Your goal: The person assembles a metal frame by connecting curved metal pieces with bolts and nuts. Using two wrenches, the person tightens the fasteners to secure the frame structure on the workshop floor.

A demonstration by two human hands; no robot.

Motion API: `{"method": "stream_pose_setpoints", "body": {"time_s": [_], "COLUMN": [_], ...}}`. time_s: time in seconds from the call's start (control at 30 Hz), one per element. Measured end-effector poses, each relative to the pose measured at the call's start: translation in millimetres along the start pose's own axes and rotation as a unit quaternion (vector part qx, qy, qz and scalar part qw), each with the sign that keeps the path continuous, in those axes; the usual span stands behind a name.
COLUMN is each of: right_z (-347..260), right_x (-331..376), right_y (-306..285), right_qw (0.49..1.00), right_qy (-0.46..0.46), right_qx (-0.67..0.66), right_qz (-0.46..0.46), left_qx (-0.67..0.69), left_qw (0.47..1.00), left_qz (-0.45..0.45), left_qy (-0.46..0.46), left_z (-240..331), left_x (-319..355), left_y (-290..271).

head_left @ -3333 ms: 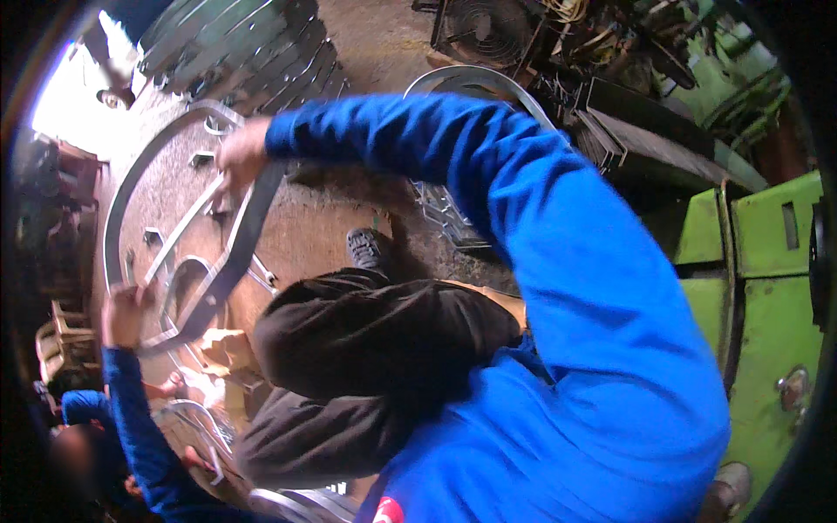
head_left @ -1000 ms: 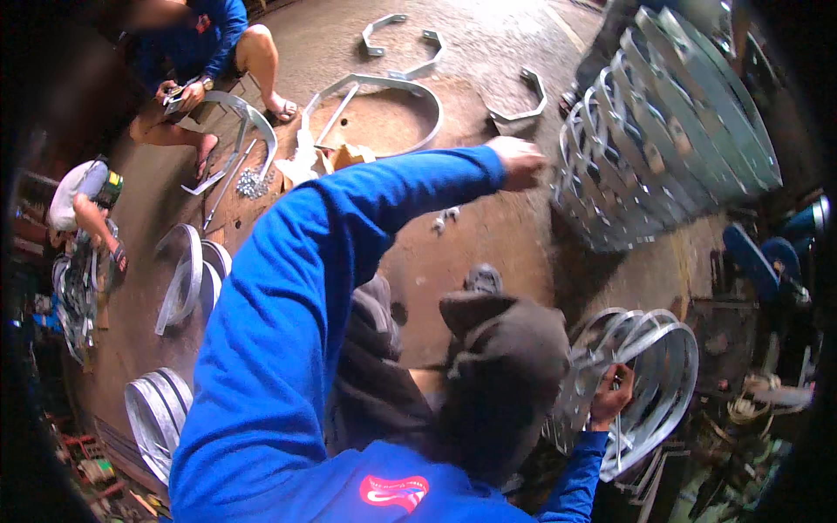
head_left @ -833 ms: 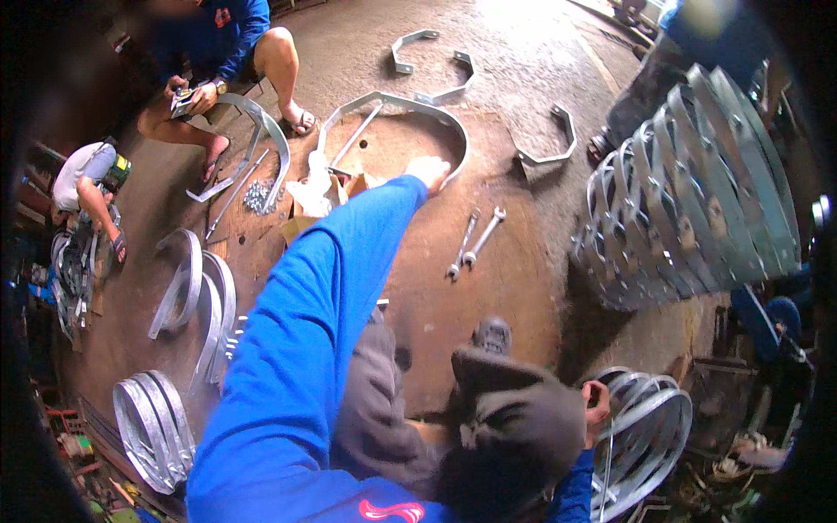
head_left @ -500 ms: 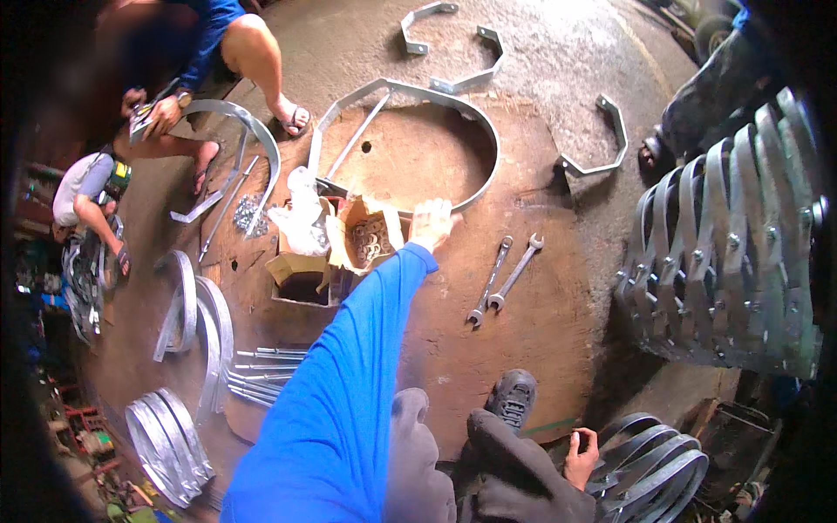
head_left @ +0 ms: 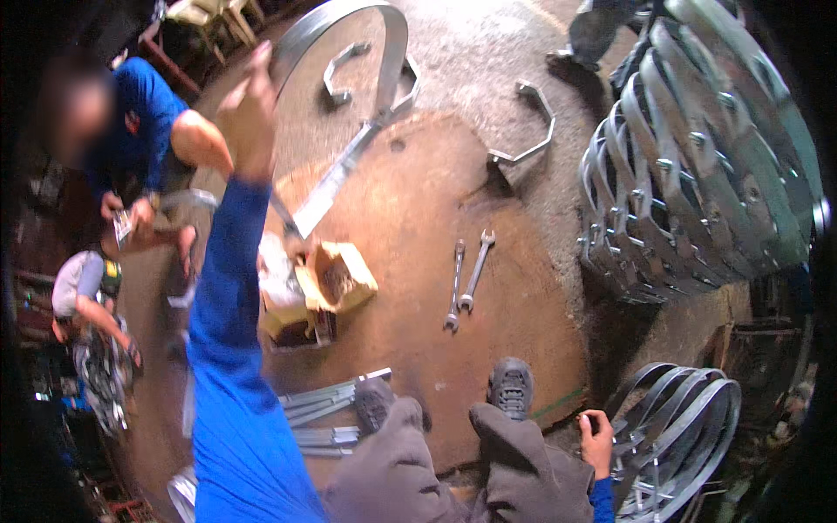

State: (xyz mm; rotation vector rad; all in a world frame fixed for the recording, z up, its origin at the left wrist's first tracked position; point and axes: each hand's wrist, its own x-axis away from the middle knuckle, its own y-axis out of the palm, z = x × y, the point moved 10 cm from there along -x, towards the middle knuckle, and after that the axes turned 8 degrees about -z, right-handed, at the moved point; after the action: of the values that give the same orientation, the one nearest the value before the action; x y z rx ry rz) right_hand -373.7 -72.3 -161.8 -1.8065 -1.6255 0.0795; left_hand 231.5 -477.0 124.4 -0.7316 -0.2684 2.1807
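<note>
My left hand (head_left: 249,122), blurred, is raised at the far left with its arm stretched out. Its fingers meet the edge of a large galvanized steel hoop (head_left: 394,52), which stands tilted up off the board. A straight flat piece (head_left: 336,181) of that hoop slants down toward an open cardboard box (head_left: 342,277) of small metal parts. Low beside my right thigh, my right hand (head_left: 598,446) has its fingers curled, thumb close to the forefinger; anything between them is too small to make out. Two wrenches (head_left: 472,275) lie on the wooden board (head_left: 418,366).
A tall stack of bolted steel hoops (head_left: 697,166) stands at the right, with more loose bands (head_left: 680,436) below it. Angular brackets (head_left: 549,122) lie on the concrete. Metal rods (head_left: 323,414) are beside my left shoe. Two people (head_left: 148,113) crouch at the left.
My left hand has moved up and to the left, and the hoop, flat on the board before, is now tilted upward. My view has shifted; the right hand stays by my thigh.
</note>
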Motion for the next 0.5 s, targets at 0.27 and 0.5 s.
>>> {"method": "stream_pose_setpoints", "body": {"time_s": [0.27,0.5], "right_z": [-130.9,-222.2], "right_x": [-24.0,-92.6], "right_y": [-46.0,-32.1], "right_qw": [0.972,0.899], "right_qy": [-0.200,-0.436], "right_qx": [-0.115,-0.023], "right_qz": [0.051,-0.022], "left_qx": [0.478,0.373], "left_qw": [0.867,0.846], "left_qz": [-0.099,-0.238], "left_qy": [-0.098,-0.298], "left_z": [53.5,22.3], "left_x": [179.2,269.6], "left_y": [-102.8,-53.1]}}
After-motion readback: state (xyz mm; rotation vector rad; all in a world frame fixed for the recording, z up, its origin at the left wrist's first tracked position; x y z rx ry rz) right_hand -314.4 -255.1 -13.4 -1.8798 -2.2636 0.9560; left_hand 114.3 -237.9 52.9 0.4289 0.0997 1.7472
